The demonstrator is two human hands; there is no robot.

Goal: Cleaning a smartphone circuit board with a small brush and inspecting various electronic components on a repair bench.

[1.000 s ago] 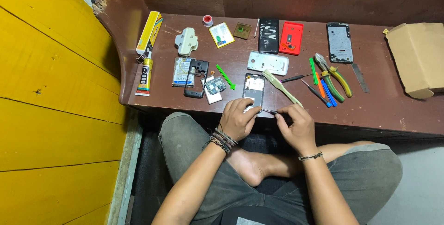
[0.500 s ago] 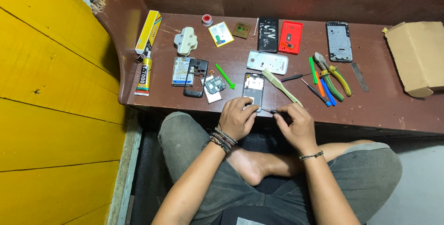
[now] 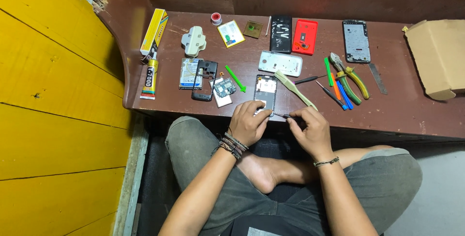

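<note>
An opened black phone body [image 3: 266,90] lies at the front edge of the brown wooden bench [image 3: 397,107]. My left hand [image 3: 248,122] rests on its near end and pins it down. My right hand [image 3: 312,129] grips a thin dark screwdriver [image 3: 282,116] whose tip points left at the phone's lower corner. Both wrists carry bracelets. My crossed legs sit below the bench.
On the bench lie a white phone cover [image 3: 280,63], black [image 3: 281,33] and red [image 3: 305,36] phone shells, a phone frame [image 3: 356,40], green-handled pliers [image 3: 349,76], coloured pry tools [image 3: 339,90], a glue tube [image 3: 150,77] with its box, a circuit board [image 3: 224,88] and a cardboard box [image 3: 438,54]. A yellow wall stands at left.
Both hands stay on the phone's near end, with only slight shifts of the fingers and the screwdriver.
</note>
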